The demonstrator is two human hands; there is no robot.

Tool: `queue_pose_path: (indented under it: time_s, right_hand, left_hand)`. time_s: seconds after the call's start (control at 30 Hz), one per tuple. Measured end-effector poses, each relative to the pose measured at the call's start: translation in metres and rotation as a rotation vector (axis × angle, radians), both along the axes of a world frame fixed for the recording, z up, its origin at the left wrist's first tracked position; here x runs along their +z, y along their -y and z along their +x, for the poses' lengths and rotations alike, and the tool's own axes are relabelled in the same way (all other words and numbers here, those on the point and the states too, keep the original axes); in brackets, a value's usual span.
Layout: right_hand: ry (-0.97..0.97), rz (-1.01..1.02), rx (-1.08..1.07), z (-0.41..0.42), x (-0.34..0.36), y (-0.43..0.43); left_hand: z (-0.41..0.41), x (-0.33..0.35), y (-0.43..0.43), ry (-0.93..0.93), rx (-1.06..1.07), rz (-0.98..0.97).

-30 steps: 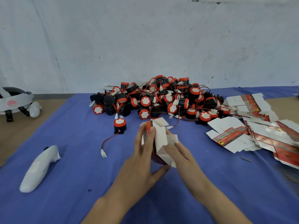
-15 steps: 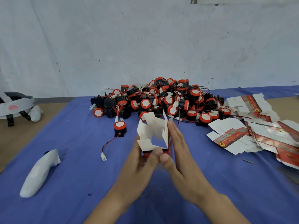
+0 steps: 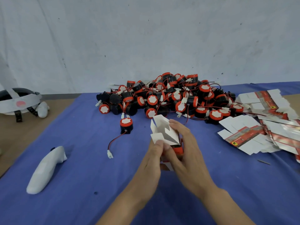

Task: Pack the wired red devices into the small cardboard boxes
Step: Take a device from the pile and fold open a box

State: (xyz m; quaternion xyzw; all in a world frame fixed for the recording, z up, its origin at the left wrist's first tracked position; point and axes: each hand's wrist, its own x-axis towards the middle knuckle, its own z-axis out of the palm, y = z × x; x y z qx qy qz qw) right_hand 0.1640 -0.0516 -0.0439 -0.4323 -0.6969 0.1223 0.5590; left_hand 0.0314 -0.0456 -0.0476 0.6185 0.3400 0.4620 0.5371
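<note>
Box (image 3: 164, 132) now tilts right, right hand (image 3: 186, 150) wrapped round it, left hand (image 3: 151, 161) pinching the near flap (image 3: 156, 137). Held over the cloth (image 3: 81, 176), flaps open; nearest device (image 3: 126, 125) sits just left. Risk: grip crushes the thin wall, or trailing wire (image 3: 113, 142) snags a flap.

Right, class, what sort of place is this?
Probably a hand-packing workbench: a heap of wired red devices, flat cardboard boxes stacked beside it, left hand and right hand holding an open box.
</note>
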Motion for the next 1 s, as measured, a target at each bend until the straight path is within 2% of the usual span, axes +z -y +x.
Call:
queue_pose_path:
  time_s: [0.1,0.3,0.57,0.87,1.0]
  right_hand:
    - [0.034,0.018,-0.014,-0.007,-0.001,-0.005]
    - [-0.017,0.028,-0.031,-0.014,0.0,-0.011]
    - [-0.105,-0.067,0.02,-0.012,-0.001,-0.009]
    - [-0.178,-0.126,0.067,-0.008,0.006,-0.007]
    - [-0.213,-0.143,0.116,-0.007,0.007,-0.005]
  left_hand:
    - [-0.004,0.0,0.0,-0.015,0.057,0.08]
    - [-0.004,0.0,0.0,-0.062,0.109,0.214]
    - [-0.006,-0.003,-0.001,-0.176,0.15,0.25]
    - [-0.004,0.002,0.0,-0.191,0.126,0.262]
    - [-0.007,0.009,0.001,-0.139,0.131,0.266]
